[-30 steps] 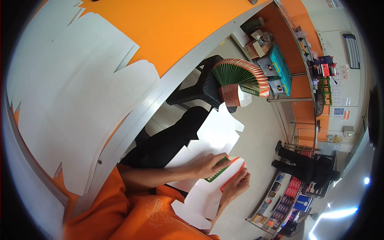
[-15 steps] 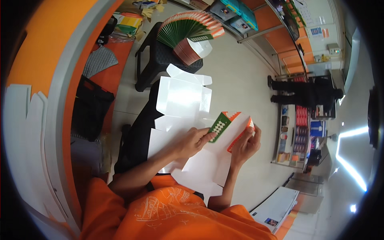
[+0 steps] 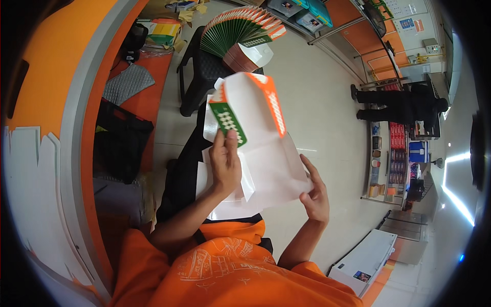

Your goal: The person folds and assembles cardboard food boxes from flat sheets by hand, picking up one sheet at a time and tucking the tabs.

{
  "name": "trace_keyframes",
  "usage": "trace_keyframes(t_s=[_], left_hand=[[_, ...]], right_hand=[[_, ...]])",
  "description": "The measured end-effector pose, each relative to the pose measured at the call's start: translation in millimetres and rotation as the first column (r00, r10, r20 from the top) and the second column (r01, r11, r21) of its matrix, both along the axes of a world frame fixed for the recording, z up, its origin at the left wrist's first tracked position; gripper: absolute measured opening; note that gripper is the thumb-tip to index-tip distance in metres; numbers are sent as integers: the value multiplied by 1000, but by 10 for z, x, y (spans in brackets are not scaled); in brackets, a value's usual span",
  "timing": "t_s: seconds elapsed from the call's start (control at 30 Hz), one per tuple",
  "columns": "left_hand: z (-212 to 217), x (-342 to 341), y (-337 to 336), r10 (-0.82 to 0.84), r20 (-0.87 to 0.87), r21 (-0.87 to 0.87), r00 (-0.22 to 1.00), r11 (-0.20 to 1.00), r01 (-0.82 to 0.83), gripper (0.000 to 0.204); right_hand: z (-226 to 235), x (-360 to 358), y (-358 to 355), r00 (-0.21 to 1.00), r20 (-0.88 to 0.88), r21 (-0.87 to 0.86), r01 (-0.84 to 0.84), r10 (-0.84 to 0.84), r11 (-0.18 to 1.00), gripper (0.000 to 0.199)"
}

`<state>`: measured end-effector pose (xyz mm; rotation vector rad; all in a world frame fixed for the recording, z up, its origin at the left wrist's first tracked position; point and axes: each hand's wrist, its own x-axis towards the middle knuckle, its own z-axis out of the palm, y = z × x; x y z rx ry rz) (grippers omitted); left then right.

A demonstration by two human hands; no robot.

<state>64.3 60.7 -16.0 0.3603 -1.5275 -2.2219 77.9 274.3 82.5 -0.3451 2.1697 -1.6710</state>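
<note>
The person, in an orange shirt (image 3: 225, 271), sat holding a flat white carton blank (image 3: 261, 148) raised in front of the chest, above the lap. The left hand (image 3: 225, 163) gripped the blank at its left edge, thumb pressed on a green checker-printed flap (image 3: 227, 120) that was already turned up out of the sheet. The right hand (image 3: 314, 192) held the near right edge of the blank, fingers closed on the card from below. An orange-printed strip (image 3: 273, 107) ran along the far right side of the sheet and lay flat with it.

In my judgement, forming had only begun: one flap stood bent, while the main panels were unfolded and no box shape existed yet. The remaining creases and the closing appeared still to be done.

More flat white blanks (image 3: 220, 202) rested on the lap beneath the held one. On a black chair (image 3: 197, 77) at the far side, a fanned stack of green and orange folded cartons (image 3: 240, 30) was spread out. An orange bench (image 3: 51, 77) curved along the left, with white cut sheets (image 3: 30, 184) on it. A second person in dark clothes (image 3: 404, 105) stood well apart at the far right, beside shelving (image 3: 396, 163).
</note>
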Motion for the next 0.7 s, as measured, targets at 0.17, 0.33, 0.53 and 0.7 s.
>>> trace_keyframes(t_s=[0.17,0.33,0.53,0.7], left_hand=[[-77,-40,7,198,-26,50,980,979,-196,31],[-10,27,-13,5,14,-26,1000,1000,-4,42],[-37,48,12,-150,-59,-56,987,988,146,53],[-89,17,38,-281,-74,81,957,955,287,57]], right_hand=[[-46,-10,-69,965,76,-63,257,-252,964,62],[-233,-74,-306,831,-271,66,520,-486,852,39],[-337,-105,-441,684,-479,61,650,-550,757,31],[-352,-118,-371,669,-448,-1,663,-593,749,31]])
